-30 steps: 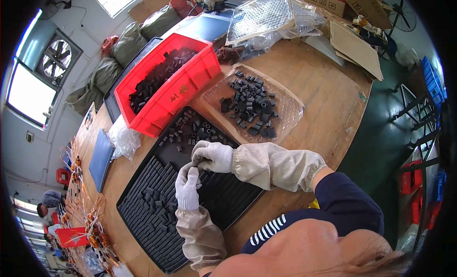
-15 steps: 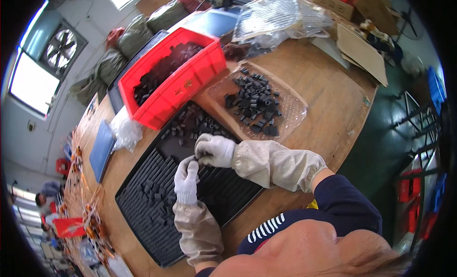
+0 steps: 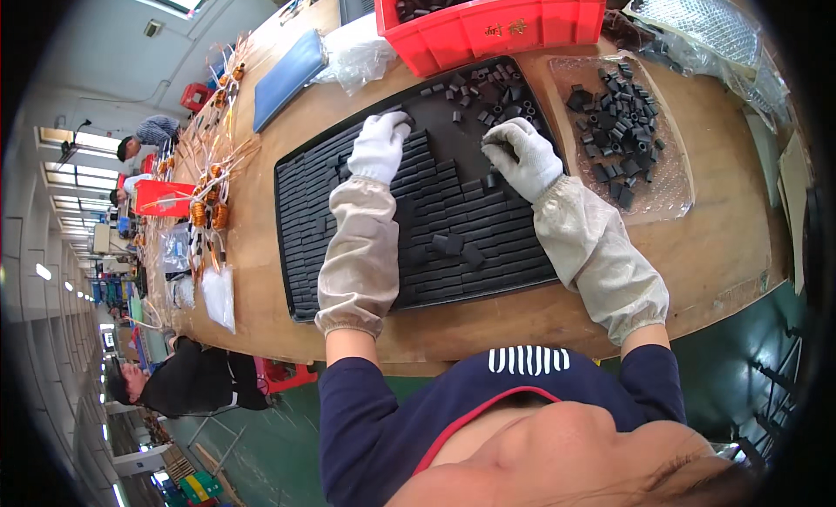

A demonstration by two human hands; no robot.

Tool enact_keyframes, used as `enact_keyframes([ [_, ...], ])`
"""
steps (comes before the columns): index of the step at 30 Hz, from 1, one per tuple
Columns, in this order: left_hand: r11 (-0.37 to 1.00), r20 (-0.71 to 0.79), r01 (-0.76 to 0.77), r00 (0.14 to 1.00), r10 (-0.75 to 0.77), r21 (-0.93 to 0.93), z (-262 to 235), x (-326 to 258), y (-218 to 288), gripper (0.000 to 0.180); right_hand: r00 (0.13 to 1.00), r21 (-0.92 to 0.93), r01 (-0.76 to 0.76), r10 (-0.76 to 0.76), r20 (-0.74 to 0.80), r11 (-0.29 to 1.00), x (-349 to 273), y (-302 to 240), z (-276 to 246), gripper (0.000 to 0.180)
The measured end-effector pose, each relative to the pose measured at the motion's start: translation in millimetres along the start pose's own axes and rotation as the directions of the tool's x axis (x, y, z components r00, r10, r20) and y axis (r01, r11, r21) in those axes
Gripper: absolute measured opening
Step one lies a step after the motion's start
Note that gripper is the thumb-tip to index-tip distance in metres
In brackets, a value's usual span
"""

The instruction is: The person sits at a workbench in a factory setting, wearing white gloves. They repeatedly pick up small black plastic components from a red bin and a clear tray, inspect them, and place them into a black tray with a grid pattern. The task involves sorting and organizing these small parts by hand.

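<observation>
A black tray (image 3: 441,126) lies before me on the table, with tight rows of short black tubes (image 3: 470,218) filling its left and near parts. My left hand (image 3: 379,147), in a white glove, is over the far end of these rows, fingers pressed together; whatever they hold is hidden. My right hand (image 3: 524,158), gloved too, hovers over the tray's right side with thumb and forefinger curled together, and any piece in them cannot be made out. Loose black tubes (image 3: 488,93) lie scattered at the tray's far right. Several other pieces (image 3: 448,244) rest on top of the rows.
Beyond the tray stands a red bin (image 3: 501,38) of black pieces. More black tubes (image 3: 623,124) are heaped on bubble wrap (image 3: 675,189) at right. A blue panel (image 3: 287,80), plastic bag (image 3: 357,58) and orange coils (image 3: 218,215) lie leftward. A person in black (image 3: 200,381) is at left.
My view has turned, bringing the tray toward the middle. My hands, close together before, are now apart: the left over the rows, the right near the loose tubes.
</observation>
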State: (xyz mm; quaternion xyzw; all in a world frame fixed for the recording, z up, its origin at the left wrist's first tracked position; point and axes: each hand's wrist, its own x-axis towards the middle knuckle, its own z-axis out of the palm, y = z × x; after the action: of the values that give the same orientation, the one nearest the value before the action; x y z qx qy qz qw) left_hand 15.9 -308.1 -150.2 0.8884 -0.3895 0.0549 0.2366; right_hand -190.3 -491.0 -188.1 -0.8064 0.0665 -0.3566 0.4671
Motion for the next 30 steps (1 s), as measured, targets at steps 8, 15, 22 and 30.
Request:
enact_keyframes([
  [8,0.900,0.103,-0.160,0.986,0.129,0.404,26.4,12.6,1.6,0.023,0.990,-0.003,-0.015,0.014,-0.144,1.000,3.2,-12.6,-6.3,0.013],
  [15,0.956,-0.005,-0.045,0.999,0.046,-0.291,1.1,-10.9,46.6,0.040,0.952,-0.048,-0.012,-0.003,-0.305,0.999,3.7,-9.4,-10.0,0.014],
  [22,-0.361,0.406,0.362,0.912,-0.053,-0.859,2.0,-57.0,79.5,0.050,0.952,0.045,-0.077,0.087,-0.293,0.996,8.5,-11.6,-3.7,0.016],
  [30,-0.425,0.338,0.291,0.940,-0.038,-0.857,4.6,-56.3,60.1,0.041,0.879,-0.612,0.461,-0.239,0.412,0.642,77.3,3.2,34.8,0.025],
])
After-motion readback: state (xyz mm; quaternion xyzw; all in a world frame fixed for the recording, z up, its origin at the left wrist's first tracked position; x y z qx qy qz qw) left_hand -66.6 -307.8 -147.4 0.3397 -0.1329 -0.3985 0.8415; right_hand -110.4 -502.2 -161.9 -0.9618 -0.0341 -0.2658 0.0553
